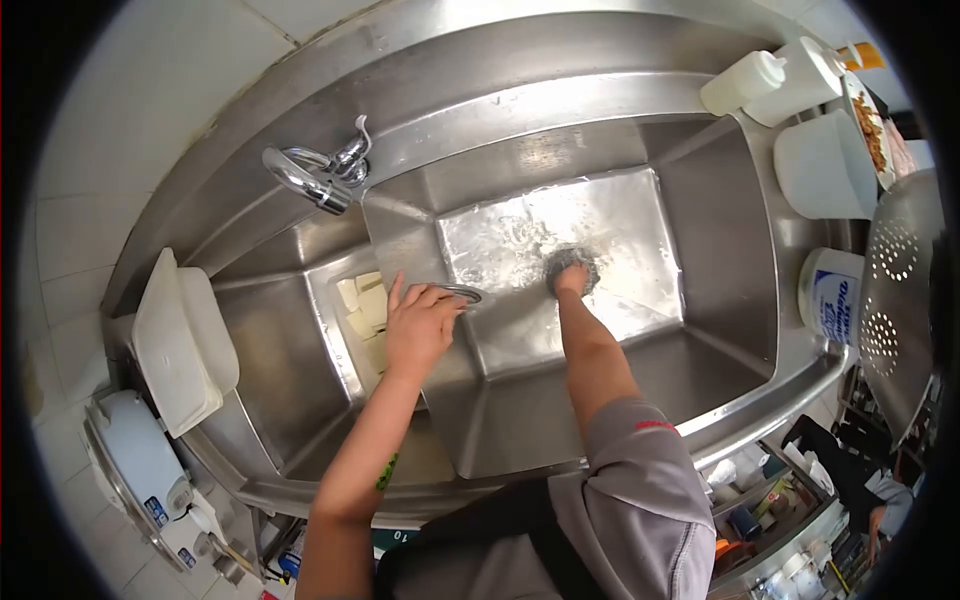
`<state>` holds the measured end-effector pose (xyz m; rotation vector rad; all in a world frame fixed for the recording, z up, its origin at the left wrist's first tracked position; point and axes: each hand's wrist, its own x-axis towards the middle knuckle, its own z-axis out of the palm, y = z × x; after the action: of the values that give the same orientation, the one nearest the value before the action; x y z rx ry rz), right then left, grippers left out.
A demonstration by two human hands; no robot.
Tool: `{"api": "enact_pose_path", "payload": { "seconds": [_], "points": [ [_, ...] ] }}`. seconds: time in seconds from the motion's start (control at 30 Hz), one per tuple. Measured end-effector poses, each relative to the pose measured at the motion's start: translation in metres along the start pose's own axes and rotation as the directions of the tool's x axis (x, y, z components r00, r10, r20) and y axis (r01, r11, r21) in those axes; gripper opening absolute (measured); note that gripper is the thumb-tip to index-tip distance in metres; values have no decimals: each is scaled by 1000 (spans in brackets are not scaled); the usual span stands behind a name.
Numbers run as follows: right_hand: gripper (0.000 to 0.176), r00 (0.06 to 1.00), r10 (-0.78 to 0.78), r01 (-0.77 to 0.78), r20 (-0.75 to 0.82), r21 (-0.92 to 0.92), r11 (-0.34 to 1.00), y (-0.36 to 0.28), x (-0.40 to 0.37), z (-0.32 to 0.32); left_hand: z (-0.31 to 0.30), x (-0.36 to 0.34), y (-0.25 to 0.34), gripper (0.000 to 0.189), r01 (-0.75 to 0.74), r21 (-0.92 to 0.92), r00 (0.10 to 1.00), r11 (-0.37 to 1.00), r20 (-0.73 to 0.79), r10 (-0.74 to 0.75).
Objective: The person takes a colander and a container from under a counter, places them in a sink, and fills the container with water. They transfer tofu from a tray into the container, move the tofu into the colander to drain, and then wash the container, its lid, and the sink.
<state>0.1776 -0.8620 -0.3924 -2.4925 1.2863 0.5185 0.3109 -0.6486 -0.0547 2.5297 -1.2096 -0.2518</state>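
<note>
My right hand [573, 278] reaches down to the floor of the large steel sink basin [720, 240], its fingers closed on a round, dark grey, mesh-like thing [557, 264]. Wet, shiny streaks cover the basin floor around it. Over the divider between the two basins is my left hand [420, 325], thumb and fingers closed at the edge of a curved metal ring [466, 293]. Below that hand, in the smaller left basin [270, 360], pale blocks [368, 302] lie in a container, partly hidden by my wrist.
A chrome faucet [322, 188] stands behind the basins. On the left ledge leans a white plastic tub [185, 340]. Along the right side are a squeeze bottle [740, 84], a white container [822, 165], a labelled tub [830, 296] and a perforated metal pan [895, 300].
</note>
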Motion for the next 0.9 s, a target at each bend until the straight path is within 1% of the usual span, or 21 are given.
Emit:
{"api": "enact_pose_path", "payload": {
  "seconds": [0.03,0.07,0.1,0.13,0.17,0.2,0.23,0.27,0.3,0.33,0.4,0.43,0.47,0.53,0.57,0.67,0.7,0.73,0.8,0.83,0.9],
  "points": [
    [29,997,71,-71,42,-14,997,0,11,24,1,0,-1,11,-7,1,1000,1000,-3,7],
    [30,986,145,-142,82,-34,989,-6,14,27,1,1,0,11,-15,-1,1000,1000,-7,15],
    [30,986,139,-137,91,-33,990,-5,12,30,1,1,0,11,-11,2,1000,1000,-16,11],
    [28,986,146,-152,81,79,985,-8,2,11,1,1,1,11,-5,7,1000,1000,-12,5],
    [27,985,156,-167,72,190,967,-6,1,14,1,1,0,11,-5,-2,1000,1000,-16,5],
    [27,985,154,-166,77,189,968,-6,-2,17,1,1,1,11,-5,-13,1000,1000,-20,5],
    [27,979,197,-185,-58,174,967,3,7,43,1,1,0,11,-4,-12,1000,1000,-21,4],
    [27,953,234,-204,-193,163,965,1,6,39,1,2,0,11,-7,-8,1000,1000,-20,7],
    [27,990,91,-95,-106,-39,995,2,6,35,1,2,0,11,-10,-2,1000,1000,-20,10],
    [27,991,87,-91,-105,-37,995,-8,-2,13,1,2,0,11,-7,1,1000,1000,-21,7],
    [28,968,246,-241,-46,88,966,-24,-18,-11,0,1,0,11,-7,-13,1000,1000,-26,6],
    [27,974,197,-175,-114,176,969,-16,-16,1,-1,2,0,11,-6,-11,1000,1000,-24,6],
    [27,974,198,-176,-113,176,968,-7,-13,14,-1,2,1,11,-10,-9,1000,1000,-27,10],
    [24,991,47,-24,-122,185,982,6,-8,28,0,3,1,11,-16,-10,999,1000,-31,16],
    [22,981,114,-77,-154,231,970,3,-12,16,0,3,1,11,-18,-7,999,1000,-37,17],
    [19,961,226,-176,-156,282,943,-10,-19,-1,1,4,1,10,-17,0,999,1000,-47,17],
    [19,943,165,-102,-289,220,970,-7,-17,19,0,2,1,10,-14,3,999,1000,-46,14],
    [19,943,165,-102,-287,222,970,-1,-13,32,0,2,2,10,-14,4,999,1000,-44,14],
    [20,949,91,53,-301,440,897,8,-9,43,0,2,2,11,-18,12,999,1000,-43,19],
    [20,971,-35,103,-237,283,954,11,-16,28,0,2,2,11,-22,10,999,1000,-40,22],
    [20,980,-51,95,-192,231,968,13,-17,7,0,2,1,14,5,-17,1000,1000,-13,-5]
  ]
}}
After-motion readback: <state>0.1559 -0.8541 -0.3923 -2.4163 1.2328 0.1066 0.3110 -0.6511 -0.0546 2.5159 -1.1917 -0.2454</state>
